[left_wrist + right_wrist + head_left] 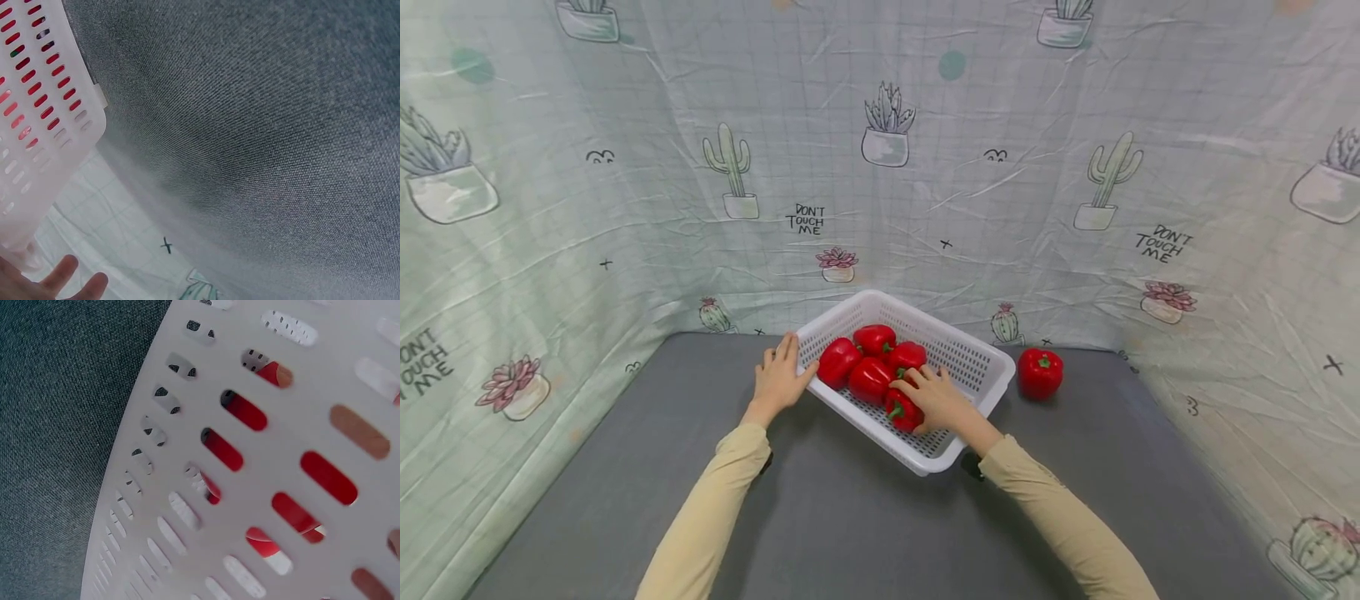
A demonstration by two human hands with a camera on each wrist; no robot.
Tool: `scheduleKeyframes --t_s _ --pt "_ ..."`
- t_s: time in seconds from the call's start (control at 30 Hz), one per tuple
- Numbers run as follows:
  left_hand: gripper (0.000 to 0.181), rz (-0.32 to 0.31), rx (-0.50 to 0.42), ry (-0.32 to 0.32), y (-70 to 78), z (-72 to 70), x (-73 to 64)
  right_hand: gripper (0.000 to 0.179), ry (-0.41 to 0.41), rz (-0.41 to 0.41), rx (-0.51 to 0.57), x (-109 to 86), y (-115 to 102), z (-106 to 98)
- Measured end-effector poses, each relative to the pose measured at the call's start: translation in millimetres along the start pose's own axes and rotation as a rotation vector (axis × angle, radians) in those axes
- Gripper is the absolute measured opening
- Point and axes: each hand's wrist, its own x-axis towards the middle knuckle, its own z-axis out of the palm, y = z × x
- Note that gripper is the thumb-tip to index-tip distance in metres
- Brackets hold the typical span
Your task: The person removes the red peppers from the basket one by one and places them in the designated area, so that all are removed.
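A white plastic basket [872,433] with slotted walls stands at an angle on the grey table, holding several red bell peppers bunched toward its left side. My left hand [777,383] lies at the basket's left corner, thumb along the rim and fingers extended; in the left wrist view two fingertips [62,275] show beyond the basket wall. Inside the basket, my right hand [942,402] grips the nearest red bell pepper [901,410], fingers curled over its top and side. Through the slots in the right wrist view, parts of a red pepper [328,478] and fingers [359,431] appear.
Another red bell pepper [1040,374] stands upright on the table, right of the basket. Behind and at both sides hangs a pale curtain [955,217] printed with cacti, meeting the table's [850,533] back edge. Peppers [874,340] also lie at the basket's far side.
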Motion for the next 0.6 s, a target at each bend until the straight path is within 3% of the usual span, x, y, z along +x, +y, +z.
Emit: scheduleKeyframes --t_s 0.3,0.6 --pt "0.072 0.007 0.015 -0.019 -0.2 -1.5 -1.2 0.083 -0.103 0.074 0.025 2.0 -3.6 -2.3" --pt "0.073 -0.002 0.023 -0.028 0.8 -2.7 -0.5 0.084 -0.111 0.083 0.091 1.2 -1.5 -3.1"
